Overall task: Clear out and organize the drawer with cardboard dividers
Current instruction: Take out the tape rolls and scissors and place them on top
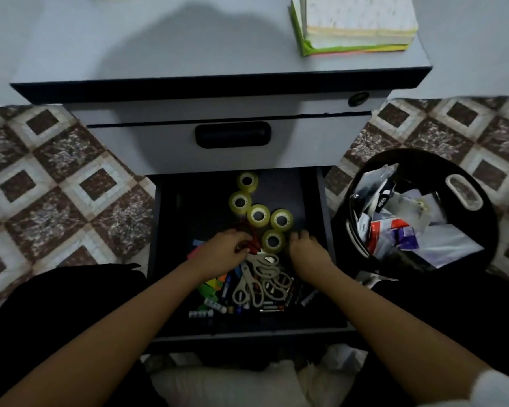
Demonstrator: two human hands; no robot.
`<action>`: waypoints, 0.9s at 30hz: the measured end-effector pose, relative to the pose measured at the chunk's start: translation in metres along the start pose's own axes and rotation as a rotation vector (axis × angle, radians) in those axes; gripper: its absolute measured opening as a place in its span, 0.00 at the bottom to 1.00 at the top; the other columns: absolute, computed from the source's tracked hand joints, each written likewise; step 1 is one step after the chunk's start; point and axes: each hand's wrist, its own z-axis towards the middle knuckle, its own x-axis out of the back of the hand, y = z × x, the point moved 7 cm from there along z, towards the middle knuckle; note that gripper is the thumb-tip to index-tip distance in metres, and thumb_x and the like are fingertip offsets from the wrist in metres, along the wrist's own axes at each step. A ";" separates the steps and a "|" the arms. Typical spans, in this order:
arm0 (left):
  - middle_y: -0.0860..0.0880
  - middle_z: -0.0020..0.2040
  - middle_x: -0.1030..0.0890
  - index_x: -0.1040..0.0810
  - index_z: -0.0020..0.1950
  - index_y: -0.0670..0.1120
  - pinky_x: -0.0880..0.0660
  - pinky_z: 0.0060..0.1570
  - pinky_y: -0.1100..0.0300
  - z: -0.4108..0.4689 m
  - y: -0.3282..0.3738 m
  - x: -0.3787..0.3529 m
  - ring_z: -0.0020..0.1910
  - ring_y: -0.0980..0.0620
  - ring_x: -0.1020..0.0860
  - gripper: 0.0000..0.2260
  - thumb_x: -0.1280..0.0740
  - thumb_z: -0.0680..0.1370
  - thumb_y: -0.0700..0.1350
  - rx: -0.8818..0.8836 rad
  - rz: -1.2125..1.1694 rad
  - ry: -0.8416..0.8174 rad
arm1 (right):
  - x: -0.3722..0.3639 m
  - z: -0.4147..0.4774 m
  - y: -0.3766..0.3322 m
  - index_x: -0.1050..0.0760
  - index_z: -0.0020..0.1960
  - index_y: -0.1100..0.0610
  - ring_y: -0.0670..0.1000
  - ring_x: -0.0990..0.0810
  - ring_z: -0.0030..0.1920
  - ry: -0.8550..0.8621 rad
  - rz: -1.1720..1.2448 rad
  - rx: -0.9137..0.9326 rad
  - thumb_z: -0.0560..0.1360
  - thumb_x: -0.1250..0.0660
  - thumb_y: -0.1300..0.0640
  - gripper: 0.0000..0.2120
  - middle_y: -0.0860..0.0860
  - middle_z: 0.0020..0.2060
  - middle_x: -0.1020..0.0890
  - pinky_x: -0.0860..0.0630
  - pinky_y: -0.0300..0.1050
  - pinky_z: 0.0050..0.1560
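Drawer [185, 212] standing open before me, cluttered. Left hand [224, 249] gripping red scissors [252, 244] beside tape rolls [258, 215]; right hand [307, 252] curling nearby, hold unclear. Aiming at lifting straight up, not snagging grey scissors [265, 273].

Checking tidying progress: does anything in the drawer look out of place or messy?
Yes. Scissors, pens and coloured sticky notes lie heaped crisscross at the front of the drawer, five tape rolls sit loose behind, and no dividers show. The left hand grips a red-handled item. Nothing looks spilled or damaged.
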 end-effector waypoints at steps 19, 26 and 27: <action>0.46 0.67 0.34 0.32 0.67 0.46 0.39 0.61 0.49 0.050 0.019 -0.037 0.65 0.44 0.36 0.26 0.36 0.75 0.59 0.044 0.321 0.100 | 0.074 -0.033 0.012 0.38 0.72 0.61 0.58 0.28 0.60 0.279 0.369 0.068 0.71 0.32 0.54 0.32 0.56 0.63 0.34 0.30 0.45 0.60; 0.46 0.64 0.32 0.32 0.68 0.48 0.38 0.60 0.51 0.030 0.023 -0.015 0.65 0.45 0.34 0.25 0.35 0.74 0.57 -0.013 0.206 0.188 | 0.089 -0.043 0.009 0.34 0.70 0.62 0.56 0.28 0.61 0.418 0.499 0.099 0.70 0.30 0.58 0.30 0.57 0.61 0.31 0.34 0.36 0.58; 0.46 0.64 0.31 0.32 0.68 0.48 0.37 0.61 0.51 0.024 0.023 -0.007 0.65 0.45 0.34 0.26 0.34 0.74 0.57 -0.022 0.164 0.197 | 0.092 -0.046 0.010 0.33 0.69 0.62 0.55 0.28 0.61 0.444 0.534 0.100 0.69 0.30 0.59 0.30 0.57 0.60 0.30 0.37 0.31 0.57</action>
